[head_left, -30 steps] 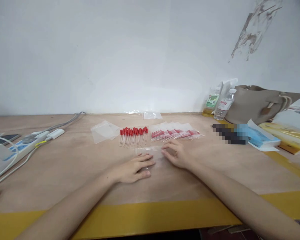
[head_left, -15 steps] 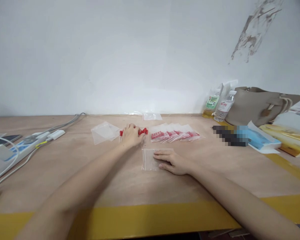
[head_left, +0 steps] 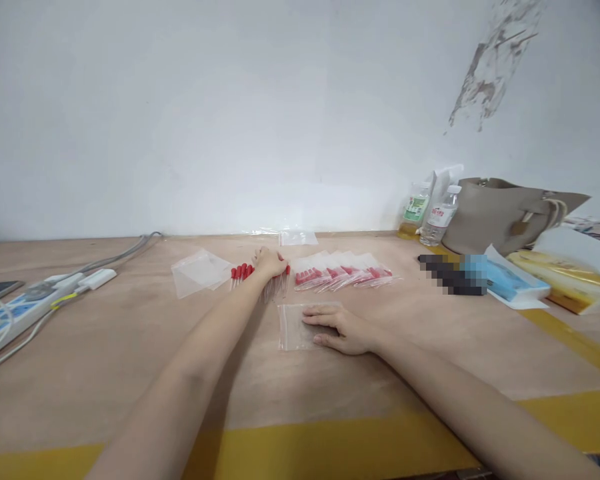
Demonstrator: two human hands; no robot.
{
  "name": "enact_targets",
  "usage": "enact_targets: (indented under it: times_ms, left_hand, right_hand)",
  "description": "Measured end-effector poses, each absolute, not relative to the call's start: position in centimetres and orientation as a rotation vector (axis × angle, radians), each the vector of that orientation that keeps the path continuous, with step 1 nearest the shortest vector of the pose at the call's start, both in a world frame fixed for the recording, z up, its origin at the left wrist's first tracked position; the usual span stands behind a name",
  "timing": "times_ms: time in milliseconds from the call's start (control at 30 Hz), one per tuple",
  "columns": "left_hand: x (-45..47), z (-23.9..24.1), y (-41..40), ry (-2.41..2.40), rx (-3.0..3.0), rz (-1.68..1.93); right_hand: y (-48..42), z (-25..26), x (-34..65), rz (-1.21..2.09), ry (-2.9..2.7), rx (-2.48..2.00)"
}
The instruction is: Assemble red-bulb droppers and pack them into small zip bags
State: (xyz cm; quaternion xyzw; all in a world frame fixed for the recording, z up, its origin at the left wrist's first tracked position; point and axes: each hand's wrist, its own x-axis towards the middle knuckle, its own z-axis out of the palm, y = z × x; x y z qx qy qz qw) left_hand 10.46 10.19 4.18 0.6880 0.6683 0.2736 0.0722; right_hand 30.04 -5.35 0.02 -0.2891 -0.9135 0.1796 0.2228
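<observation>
My left hand [head_left: 271,262] reaches over a row of droppers with red bulbs and thin clear stems [head_left: 242,272]. Its fingers bend down among the bulbs at the row's right part, and the fingertips are hidden, so their grip cannot be made out. Nearer to me, my right hand [head_left: 343,330] lies open on a clear zip bag [head_left: 291,327], fingers stretched across its right half. Right of the droppers, several clear bags with red-bulbed droppers inside [head_left: 343,272] lie overlapped in a fan. Flat clear bags [head_left: 199,271] rest left of the row.
A power strip [head_left: 43,293] with cables lies at the left beside a phone [head_left: 0,292]. At the right are two bottles [head_left: 437,220], a grey-brown handbag [head_left: 500,217], a blue packet [head_left: 505,277] and a yellow packet [head_left: 565,277]. Another small bag [head_left: 299,238] lies by the wall.
My left hand has shifted right along the droppers, uncovering several red bulbs at the row's left end. The right hand stays on the bag. The whole view has turned slightly.
</observation>
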Motion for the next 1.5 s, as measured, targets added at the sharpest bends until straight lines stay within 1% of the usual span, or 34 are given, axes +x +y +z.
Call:
enact_targets:
  times_ms: [133,233,267,300,367,467,567,800,900,1033,1167,1400,1500]
  left_hand:
    - [8.9,5.8,8.5,1.786,1.965,1.070]
    - [6.7,6.1,5.5,1.613,1.905,1.249]
    - [5.8,5.7,4.3,1.540,1.871,1.309]
    - [5.0,5.3,3.0,1.364,1.759,1.401]
    - [3.7,4.1,0.6,1.137,1.611,1.443]
    - [2.6,2.3,-1.8,1.071,1.427,1.470]
    - [2.7,1.3,-2.5,1.055,1.335,1.491]
    - [3.9,0.9,-3.5,1.028,1.244,1.423]
    - [4.2,1.0,-4.5,1.054,1.308,1.235]
    - [4.3,1.0,-5.2,1.064,1.561,1.004]
    - [4.5,0.7,-5.0,1.087,1.790,0.964]
    - [5.3,-0.4,-4.5,1.227,1.900,0.993]
    - [5.4,-0.5,-4.6,1.202,1.964,0.938]
  right_hand:
    - [-5.4,0.1,30.0,0.486,-2.524,-0.807]
    - [-5.4,0.1,30.1,0.489,-2.519,-0.810]
    - [-5.4,0.1,30.1,0.495,-2.520,-0.811]
    - [-5.4,0.1,30.1,0.501,-2.522,-0.816]
    - [-5.5,0.2,30.1,0.511,-2.525,-0.831]
    - [-5.6,0.4,30.1,0.515,-2.522,-0.858]
    - [-5.7,0.5,30.1,0.516,-2.513,-0.863]
    - [-5.8,0.5,30.1,0.521,-2.511,-0.856]
    - [-5.9,0.4,30.0,0.521,-2.484,-0.894]
    - [-5.9,0.4,29.9,0.518,-2.463,-0.939]
    - [-5.8,0.3,29.7,0.508,-2.462,-0.897]
    - [-5.2,-0.4,28.4,0.459,-2.407,-0.822]
    - [-5.1,-0.6,27.8,0.454,-2.401,-0.803]
